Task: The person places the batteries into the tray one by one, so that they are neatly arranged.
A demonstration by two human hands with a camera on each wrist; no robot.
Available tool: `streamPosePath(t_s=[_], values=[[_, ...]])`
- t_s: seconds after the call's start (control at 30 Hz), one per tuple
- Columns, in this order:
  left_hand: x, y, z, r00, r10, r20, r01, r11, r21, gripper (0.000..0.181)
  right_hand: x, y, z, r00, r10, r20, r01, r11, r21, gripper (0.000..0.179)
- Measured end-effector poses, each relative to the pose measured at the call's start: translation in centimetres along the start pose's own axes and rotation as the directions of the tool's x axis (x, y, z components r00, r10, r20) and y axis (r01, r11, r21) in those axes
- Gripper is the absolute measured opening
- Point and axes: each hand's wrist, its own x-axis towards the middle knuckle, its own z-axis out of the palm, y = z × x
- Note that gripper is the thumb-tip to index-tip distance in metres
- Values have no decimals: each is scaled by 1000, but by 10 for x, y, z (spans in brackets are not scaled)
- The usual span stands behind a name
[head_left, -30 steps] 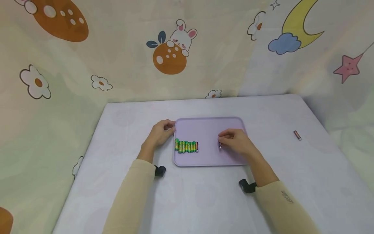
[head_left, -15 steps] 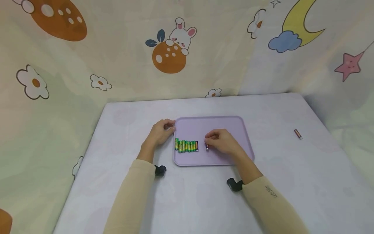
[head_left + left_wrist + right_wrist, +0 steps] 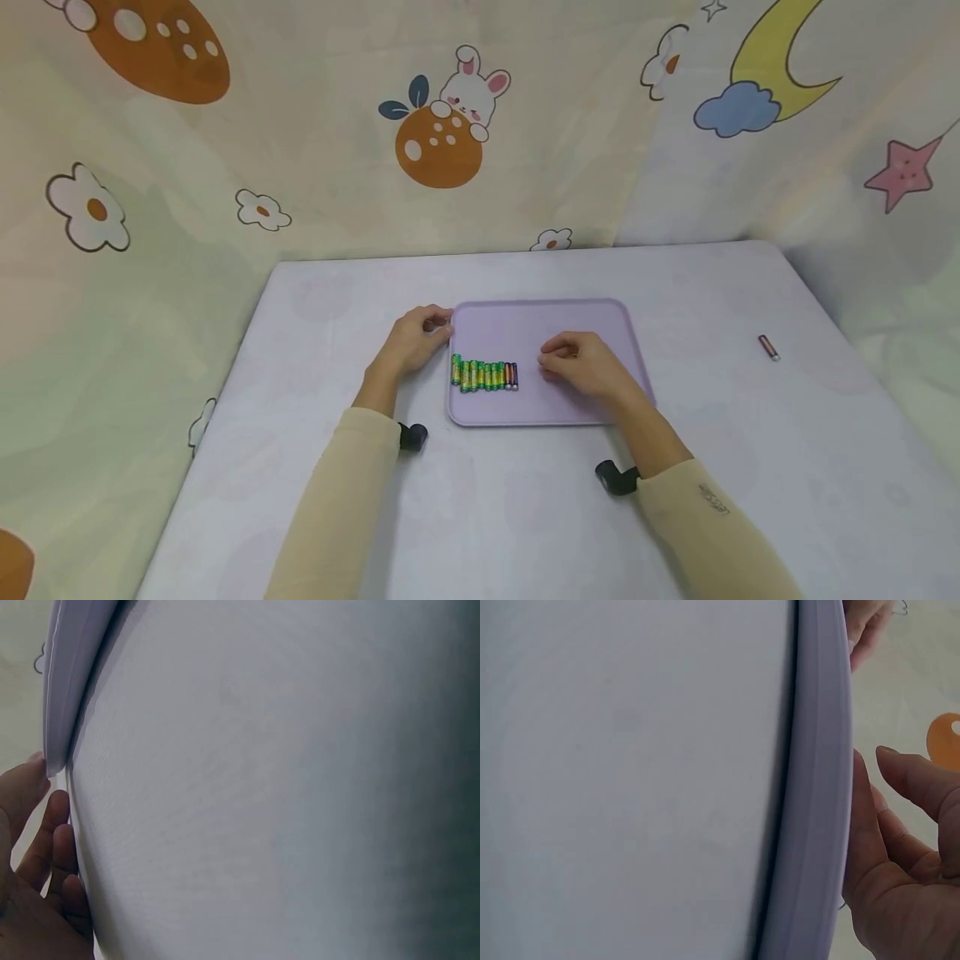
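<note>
A purple tray (image 3: 555,312) lies on the table with a row of batteries inside near its left side: several green-and-yellow ones (image 3: 480,377) and two dark-and-copper ones (image 3: 512,377) at the row's right end. My left hand (image 3: 414,340) touches the tray's outer left edge with thumb and forefinger; in the left wrist view its other fingers (image 3: 64,851) are loosely bent by the table. Over the tray, right of the row, is my right hand (image 3: 585,362). Its thumb (image 3: 915,776) and forefinger stand apart in the right wrist view, holding nothing.
Another dark-and-copper battery (image 3: 768,347) lies on the white tabletop (image 3: 525,517) to the right of the tray. A patterned cloth (image 3: 337,150) hangs behind the table.
My right hand carried a dark battery leftward, set it at the right end of the row, let go and drew back slightly right. The left hand stayed at the tray's edge.
</note>
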Motion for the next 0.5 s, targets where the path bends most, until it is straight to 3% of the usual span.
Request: streamPosePath(t_s=[0.5], values=[[0,2,1,1000,-16,9,16,1000,-1,37,-17,20,-35,1000,-19,18,18,1000,14,32]])
